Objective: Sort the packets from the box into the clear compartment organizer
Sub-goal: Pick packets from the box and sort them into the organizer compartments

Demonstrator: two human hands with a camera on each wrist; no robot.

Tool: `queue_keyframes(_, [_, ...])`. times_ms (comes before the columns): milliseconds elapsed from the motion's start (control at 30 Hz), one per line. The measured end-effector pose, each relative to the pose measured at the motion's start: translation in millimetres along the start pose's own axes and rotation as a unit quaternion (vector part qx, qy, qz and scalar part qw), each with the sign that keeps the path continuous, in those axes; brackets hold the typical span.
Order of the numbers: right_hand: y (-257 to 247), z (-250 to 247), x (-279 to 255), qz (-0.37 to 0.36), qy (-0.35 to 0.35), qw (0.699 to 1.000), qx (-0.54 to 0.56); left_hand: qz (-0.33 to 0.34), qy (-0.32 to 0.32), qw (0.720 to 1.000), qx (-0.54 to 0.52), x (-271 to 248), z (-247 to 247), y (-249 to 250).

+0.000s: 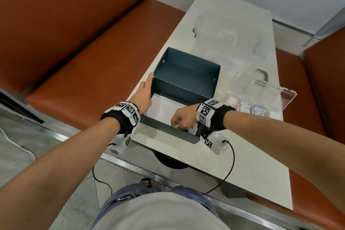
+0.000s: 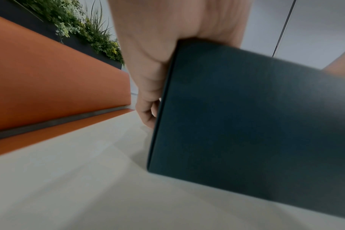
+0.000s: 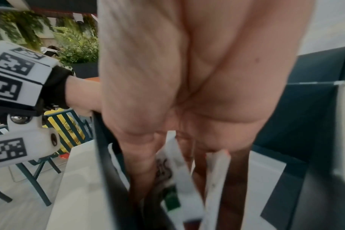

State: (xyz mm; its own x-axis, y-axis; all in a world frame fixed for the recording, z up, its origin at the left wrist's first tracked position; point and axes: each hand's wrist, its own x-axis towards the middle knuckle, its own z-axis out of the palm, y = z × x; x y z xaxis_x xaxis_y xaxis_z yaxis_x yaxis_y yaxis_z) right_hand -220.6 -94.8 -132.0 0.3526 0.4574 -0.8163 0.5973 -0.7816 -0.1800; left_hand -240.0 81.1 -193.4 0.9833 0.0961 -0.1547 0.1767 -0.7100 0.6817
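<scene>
A dark teal box (image 1: 168, 130) stands open on the white table, its lid (image 1: 186, 69) folded back. My left hand (image 1: 144, 95) holds the box's left wall (image 2: 246, 124), thumb over the rim and fingers (image 2: 148, 115) curled at its side. Reaching into the near right corner, my right hand (image 1: 180, 119) pinches white packets (image 1: 191, 129); the right wrist view shows the packets (image 3: 174, 155) between its fingers, one with green print. To the right of the box lies the clear compartment organizer (image 1: 285, 97), with packets (image 1: 231, 101) in its near compartments.
Another clear plastic container (image 1: 224, 30) sits at the table's far end. Orange benches (image 1: 74, 61) flank the table on both sides. The table's front edge (image 1: 168, 164) runs just below the box. Bare tabletop (image 1: 242, 155) lies to the near right.
</scene>
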Motion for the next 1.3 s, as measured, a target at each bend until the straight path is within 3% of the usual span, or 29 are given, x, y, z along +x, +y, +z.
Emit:
queue_keyframes(267, [6.7,0.4,-6.7,-0.033,0.076,0.996,0.019,-0.003,-0.008,1.000,-0.004,-3.4,-3.1,4.6])
queue_keyframes(433, [29.2,-20.0,-32.7,-0.051,0.185,0.968,0.161,0.000,-0.028,1.000,-0.006,-7.4,-9.5,11.1])
queue_keyframes(500, [40.0,-24.1,-45.8,-0.055,0.229,0.930,0.282,-0.014,-0.010,1.000,-0.003,-8.8,-15.3,17.9])
queue_keyframes(567, [48.0,-25.0,-59.0,-0.060,0.274,0.876,0.394,-0.002,0.061,0.998,-0.022,-7.9,-21.9,30.3])
queue_keyframes(633, [55.7,-23.8,-70.8,-0.073,0.324,0.813,0.479,0.047,0.124,0.989,-0.069,-8.0,-28.5,50.7])
queue_keyframes(700, [59.6,-22.3,-83.5,-0.089,0.363,0.749,0.546,0.096,0.126,0.981,-0.113,-9.2,-32.6,76.3])
queue_keyframes(767, [63.0,-19.6,-94.9,-0.111,0.386,0.688,0.605,0.103,0.064,0.976,-0.183,-12.3,-31.6,105.1])
queue_keyframes(833, [64.7,-15.8,-105.2,-0.133,0.403,0.633,0.648,0.071,-0.045,0.960,-0.266,-16.7,-23.4,133.8])
queue_keyframes(900, [66.5,-11.3,-113.4,-0.141,0.427,0.598,0.663,0.011,-0.168,0.917,-0.361,-21.8,-10.1,161.0])
queue_keyframes(933, [67.5,-8.6,-116.3,-0.140,0.440,0.587,0.665,-0.020,-0.217,0.881,-0.420,-24.4,-3.4,172.8])
queue_keyframes(1000, [71.1,-2.1,-121.6,-0.128,0.456,0.576,0.667,-0.066,-0.277,0.802,-0.526,-27.6,11.2,191.8])
queue_keyframes(1033, [74.5,1.7,-123.9,-0.117,0.459,0.576,0.666,-0.076,-0.289,0.775,-0.557,-28.3,17.6,199.6])
queue_keyframes(1100, [84.2,8.7,-128.7,-0.089,0.465,0.582,0.661,-0.083,-0.292,0.748,-0.589,-27.9,28.0,212.6])
queue_keyframes(1200, [105.2,17.8,-137.4,-0.040,0.497,0.609,0.616,-0.075,-0.296,0.753,-0.583,-23.7,39.2,227.1])
queue_keyframes(1300, [131.3,28.6,-147.2,0.025,0.541,0.656,0.526,-0.059,-0.286,0.803,-0.520,-18.7,48.3,235.3])
